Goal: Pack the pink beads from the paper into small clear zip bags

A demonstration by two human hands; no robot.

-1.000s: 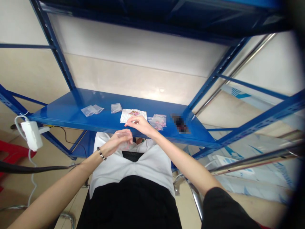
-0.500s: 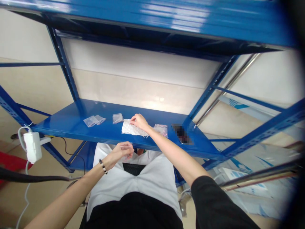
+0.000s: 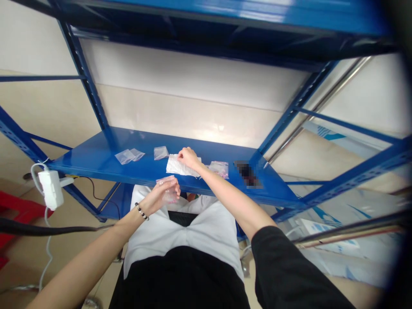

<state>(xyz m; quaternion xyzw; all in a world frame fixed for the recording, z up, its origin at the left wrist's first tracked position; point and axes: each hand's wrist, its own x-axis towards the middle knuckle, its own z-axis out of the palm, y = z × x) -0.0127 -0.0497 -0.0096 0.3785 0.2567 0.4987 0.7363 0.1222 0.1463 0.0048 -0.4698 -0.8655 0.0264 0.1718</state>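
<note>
My left hand is closed on a small clear plastic zip bag, held over my lap just in front of the shelf edge; a few pinkish bits show at its bottom. My right hand rests above a crinkled white paper sheet, fingertips pinched together. Whatever those fingertips hold, if anything, is too small to make out. Right of the sheet, partly behind my forearm, lie filled clear bags with pinkish contents. Flat clear bags lie just left of the sheet.
More flat clear bags lie farther left on the blue metal shelf. A blurred-out dark phone-like object lies at the right. A white power strip hangs by the left post. An upper blue shelf spans overhead.
My left hand has risen slightly and turned, so the bag in it shows more plainly. My right hand stays pinched over the white sheet. The camera view has shifted a little.
</note>
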